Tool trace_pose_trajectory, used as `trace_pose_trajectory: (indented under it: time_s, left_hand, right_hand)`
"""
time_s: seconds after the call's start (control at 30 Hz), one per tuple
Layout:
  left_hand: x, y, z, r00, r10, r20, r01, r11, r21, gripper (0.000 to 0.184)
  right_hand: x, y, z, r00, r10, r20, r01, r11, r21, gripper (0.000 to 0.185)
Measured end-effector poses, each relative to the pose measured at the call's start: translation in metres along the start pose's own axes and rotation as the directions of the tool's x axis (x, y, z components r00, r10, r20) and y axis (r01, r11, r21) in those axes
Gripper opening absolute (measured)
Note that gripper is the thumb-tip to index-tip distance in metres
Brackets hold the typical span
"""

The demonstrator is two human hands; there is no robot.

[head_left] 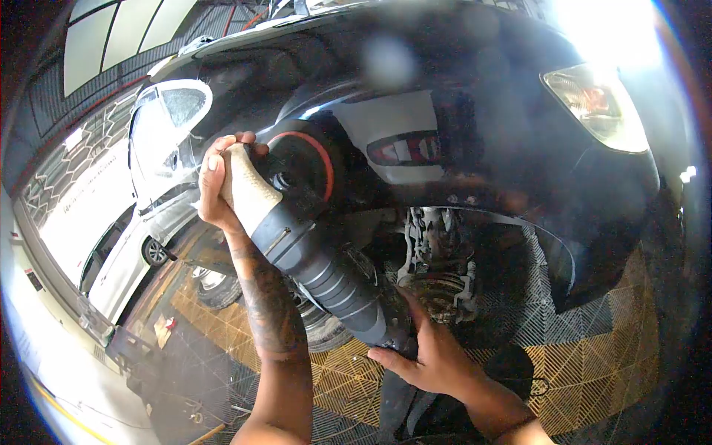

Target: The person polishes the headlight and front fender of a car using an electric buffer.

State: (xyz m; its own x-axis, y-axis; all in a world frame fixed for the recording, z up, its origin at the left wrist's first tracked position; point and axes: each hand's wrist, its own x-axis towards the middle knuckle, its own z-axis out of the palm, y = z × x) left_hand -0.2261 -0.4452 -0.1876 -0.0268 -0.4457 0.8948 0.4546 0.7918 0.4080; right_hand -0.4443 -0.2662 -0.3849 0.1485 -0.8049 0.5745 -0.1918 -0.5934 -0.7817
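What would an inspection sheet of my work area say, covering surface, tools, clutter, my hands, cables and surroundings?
Surface: dark, glossy car panel with reflections; pale headlight at one end.
Job's things: polisher with an orange-ringed pad facing the panel; contact cannot be confirmed.
Clutter: loose wheel and a small red-and-white item on the floor.
Hands: left hand grips the pale-covered head; right hand grips the rear.
Cables: nothing seen for certain.
Surroundings: wheel arch open, brake parts exposed; yellow and dark floor tiles; white car beyond.
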Motion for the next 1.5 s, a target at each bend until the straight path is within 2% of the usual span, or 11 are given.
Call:
trace_pose_trajectory:
  time_s: [0.3,0.7,0.97,1.0,1.03,1.07,1.2,1.37,1.4,1.43,1.5]
  left_hand:
    - [0.018,-0.004,0.055,0.97,0.031,0.242,-0.031,1.0,-0.004,0.044]
    - [0.012,0.003,0.018,0.999,0.033,0.035,-0.034,0.999,0.031,0.045]
    - [0.023,-0.014,0.137,0.916,0.011,0.401,-0.013,1.0,0.001,0.05]
    - [0.033,-0.027,0.144,0.878,0.137,0.458,-0.254,0.945,0.204,0.05]
    - [0.03,-0.023,0.171,0.829,0.024,0.558,-0.007,0.999,-0.033,0.05]
    - [0.027,-0.031,0.191,0.848,0.037,0.529,-0.033,0.999,-0.016,0.048]
    - [0.022,-0.033,0.228,0.807,0.067,0.587,-0.088,0.996,0.008,0.036]
    - [0.025,-0.028,0.197,0.834,0.024,0.551,0.026,0.996,-0.081,0.037]
    - [0.026,-0.032,0.182,0.846,0.108,0.522,-0.089,0.994,-0.06,0.041]
    - [0.025,-0.021,0.172,0.866,0.041,0.498,-0.032,0.999,-0.026,0.043]
    - [0.026,-0.008,0.143,0.898,-0.025,0.439,0.021,1.0,0.013,0.047]
  right_hand:
    - [-0.017,-0.012,-0.024,0.995,0.096,-0.04,-0.088,0.981,0.171,0.088]
    - [0.007,0.001,-0.018,0.999,-0.052,-0.001,0.052,0.999,-0.012,0.092]
    - [-0.048,0.007,-0.053,0.982,0.021,-0.186,-0.012,0.999,0.05,0.091]
    - [-0.055,0.011,-0.056,0.968,0.003,-0.251,0.016,0.997,0.076,0.092]
    - [-0.063,0.017,-0.058,0.966,-0.073,-0.249,0.073,0.997,-0.009,0.089]
    - [-0.072,0.023,-0.06,0.958,-0.148,-0.246,0.129,0.987,-0.092,0.087]
    - [-0.109,0.032,-0.051,0.853,0.383,-0.355,-0.219,0.879,0.424,0.099]
    - [-0.094,0.033,-0.051,0.889,0.314,-0.332,-0.23,0.935,0.269,0.094]
    - [-0.085,0.031,-0.052,0.902,0.296,-0.313,-0.233,0.946,0.224,0.094]
    - [-0.067,0.02,-0.052,0.949,0.079,-0.305,-0.074,0.997,0.028,0.085]
    - [-0.043,0.003,-0.047,0.979,0.011,-0.205,0.01,0.995,0.099,0.08]
